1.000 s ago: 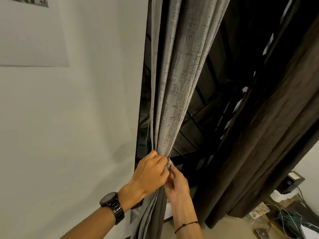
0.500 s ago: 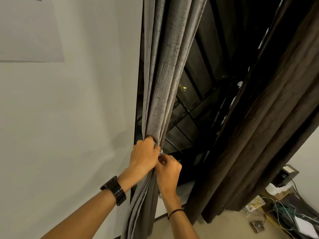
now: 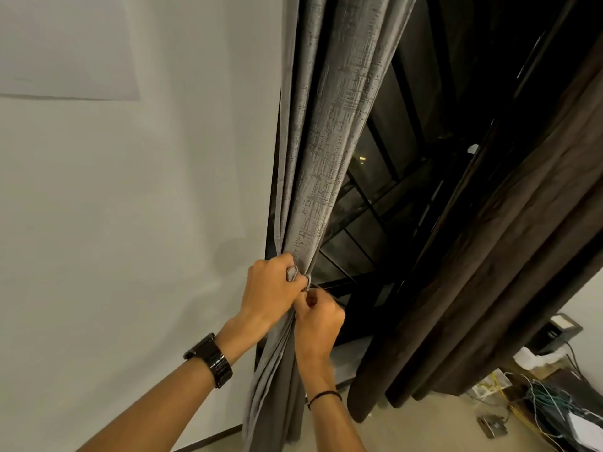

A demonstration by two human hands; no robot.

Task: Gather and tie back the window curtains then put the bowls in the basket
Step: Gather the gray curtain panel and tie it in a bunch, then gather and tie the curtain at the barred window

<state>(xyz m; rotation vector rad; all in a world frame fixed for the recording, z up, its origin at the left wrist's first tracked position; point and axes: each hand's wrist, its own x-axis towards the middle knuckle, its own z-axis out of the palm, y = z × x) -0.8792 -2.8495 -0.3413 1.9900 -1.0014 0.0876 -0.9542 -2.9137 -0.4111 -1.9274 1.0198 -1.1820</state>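
Gripping with left hand (image 3: pixel 272 290) the bunched waist of the grey cross-hatched fabric curtain (image 3: pixel 329 141), fingers curled round it and a thin grey tieback loop (image 3: pixel 292 273). Pinching the loop's other end with right hand (image 3: pixel 321 316), touching the left. Hanging at the dark window (image 3: pixel 385 203) edge beside the white wall (image 3: pixel 130 223), well apart from the dark brown pleated fabric curtain (image 3: pixel 489 272).

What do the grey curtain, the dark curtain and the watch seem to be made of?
Grey curtain: woven fabric, slight sheen, crosshatch texture.
Dark curtain: brown cloth, perhaps velvet, soft matt folds.
Watch: glossy black links, metal or ceramic; cannot tell which.
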